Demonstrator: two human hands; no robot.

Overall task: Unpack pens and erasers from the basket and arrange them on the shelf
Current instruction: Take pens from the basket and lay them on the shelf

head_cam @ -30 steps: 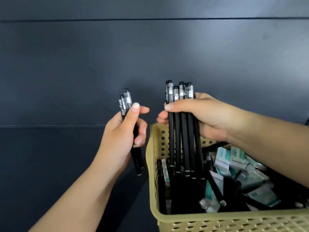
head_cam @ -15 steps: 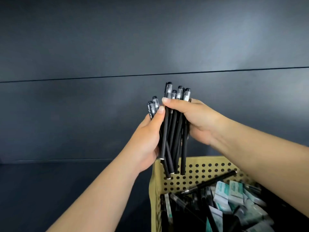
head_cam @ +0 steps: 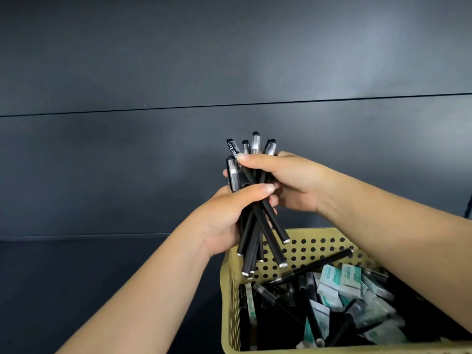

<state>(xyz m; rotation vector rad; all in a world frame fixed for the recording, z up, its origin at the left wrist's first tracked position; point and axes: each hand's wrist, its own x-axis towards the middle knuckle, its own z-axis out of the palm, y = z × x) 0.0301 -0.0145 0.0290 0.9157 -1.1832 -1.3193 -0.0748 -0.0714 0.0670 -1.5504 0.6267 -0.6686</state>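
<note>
Both hands met on one bundle of slim black matte pens with clear, black-tipped caps, held in the air above the far left corner of the tan perforated plastic basket. The left hand had its grip clenched round the lower middle of the bundle, thumb lying across the front of the barrels. The right hand grasped the same pens just above that grip, its thumb pressed across them below the caps. The caps fanned out above the right grip; the silver-ringed barrel ends splayed below the left grip, hanging over the basket's far rim. Under and to the right of both grips, inside the basket, lay more loose black pens and a heap of white-and-green wrapped erasers. Behind the hands stood the dark grey panelled shelf.
</note>
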